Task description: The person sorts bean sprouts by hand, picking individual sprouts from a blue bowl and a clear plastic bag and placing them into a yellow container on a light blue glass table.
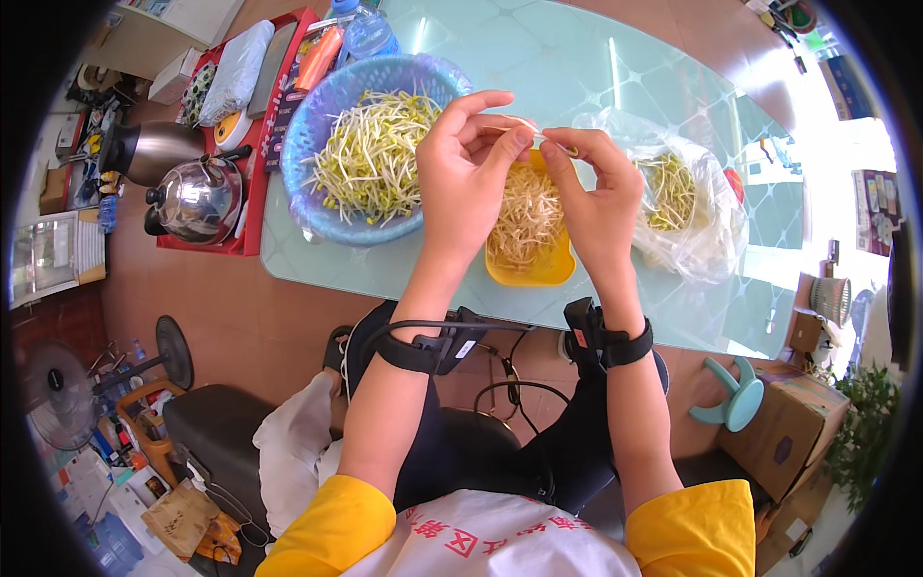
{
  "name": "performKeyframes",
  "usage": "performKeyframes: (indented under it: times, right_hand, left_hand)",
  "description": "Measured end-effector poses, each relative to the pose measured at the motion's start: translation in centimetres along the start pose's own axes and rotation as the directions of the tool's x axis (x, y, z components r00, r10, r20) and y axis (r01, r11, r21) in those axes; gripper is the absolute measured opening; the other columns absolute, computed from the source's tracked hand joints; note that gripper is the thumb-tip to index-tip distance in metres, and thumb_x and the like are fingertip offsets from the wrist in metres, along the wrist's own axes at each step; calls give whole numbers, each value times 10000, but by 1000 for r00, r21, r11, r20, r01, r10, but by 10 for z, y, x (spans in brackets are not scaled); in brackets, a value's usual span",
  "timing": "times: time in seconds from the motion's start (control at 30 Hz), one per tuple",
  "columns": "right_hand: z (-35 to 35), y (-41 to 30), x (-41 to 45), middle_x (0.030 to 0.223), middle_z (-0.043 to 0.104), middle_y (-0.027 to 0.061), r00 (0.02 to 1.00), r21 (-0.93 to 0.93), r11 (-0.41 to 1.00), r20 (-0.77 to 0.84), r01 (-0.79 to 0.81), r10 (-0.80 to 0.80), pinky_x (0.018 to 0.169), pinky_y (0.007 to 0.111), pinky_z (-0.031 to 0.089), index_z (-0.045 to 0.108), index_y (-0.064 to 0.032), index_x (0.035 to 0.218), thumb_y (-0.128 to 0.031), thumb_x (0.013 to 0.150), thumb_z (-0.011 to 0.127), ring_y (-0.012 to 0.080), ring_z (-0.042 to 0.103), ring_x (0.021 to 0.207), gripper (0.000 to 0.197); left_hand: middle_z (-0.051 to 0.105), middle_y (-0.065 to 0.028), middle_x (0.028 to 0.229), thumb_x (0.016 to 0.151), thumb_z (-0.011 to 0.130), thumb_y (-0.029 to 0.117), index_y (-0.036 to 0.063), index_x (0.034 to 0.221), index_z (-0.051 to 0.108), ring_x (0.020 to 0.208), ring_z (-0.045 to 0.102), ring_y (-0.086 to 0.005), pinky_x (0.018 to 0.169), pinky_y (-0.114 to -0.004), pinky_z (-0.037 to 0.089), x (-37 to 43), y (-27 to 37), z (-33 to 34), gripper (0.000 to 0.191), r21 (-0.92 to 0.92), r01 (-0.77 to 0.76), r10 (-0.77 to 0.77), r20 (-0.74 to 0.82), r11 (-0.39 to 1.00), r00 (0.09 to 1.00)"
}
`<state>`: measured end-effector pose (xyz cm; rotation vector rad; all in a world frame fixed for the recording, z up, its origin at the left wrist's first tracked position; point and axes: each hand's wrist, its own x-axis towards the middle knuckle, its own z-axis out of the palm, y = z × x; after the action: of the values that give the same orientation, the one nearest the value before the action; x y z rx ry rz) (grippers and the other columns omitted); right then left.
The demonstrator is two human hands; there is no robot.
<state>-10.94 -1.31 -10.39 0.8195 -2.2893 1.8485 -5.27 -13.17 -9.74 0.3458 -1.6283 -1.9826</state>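
My left hand [472,162] and my right hand [595,173] meet above a yellow plastic container [532,275], fingertips pinching one bean sprout [537,132] between them. Thin root ends and pale strands [525,216] lie in that container. To the left, a blue basket [299,180] lined with a thin plastic bag holds a heap of bean sprouts [375,155] with yellow-green heads. On the right, a clear plastic bag [710,216] stands open around more sprouts [669,191]. Both wrists wear black straps with small devices.
The glass-topped table [346,278] bears a water bottle [366,30] behind the basket. Left of it, a red tray table [252,216] holds a glass kettle [200,200] and a steel jug [155,151]. A turquoise stool [743,404] and a cardboard box [786,425] stand at lower right.
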Motion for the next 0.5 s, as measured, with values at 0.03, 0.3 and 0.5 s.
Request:
performKeyframes:
  times: [0.03, 0.3, 0.5]
  right_hand:
    - [-1, 0, 0, 847, 673, 90, 1000, 1, 1000, -1, -3, 3, 715, 311, 470, 673, -23, 867, -31, 797, 685, 201, 621, 780, 71]
    - [-2, 5, 2, 839, 662, 87, 998, -56, 997, -31, 57, -59, 723, 322, 467, 673, -18, 855, -5, 770, 693, 227, 615, 791, 88]
    - [-5, 6, 2, 838, 660, 94, 998, -64, 996, -9, 63, -64, 732, 313, 481, 676, -15, 876, -2, 771, 689, 220, 628, 797, 106]
  left_hand:
    - [687, -118, 893, 862, 670, 43, -32, 1108, 558, 782, 653, -133, 736, -260, 534, 0, 0, -1, 280, 2, 3, -3, 1, 1000, 1000]
    - [681, -99, 868, 783, 678, -47, -7, 917, 655, 752, 683, -169, 688, -268, 542, 2, -2, -6, 142, 323, -206, 177, 115, 924, 977]
    - [678, -73, 851, 783, 680, -48, 0, 907, 671, 746, 680, -144, 673, -249, 535, 2, 1, -5, 133, 485, -290, 241, 161, 825, 957]
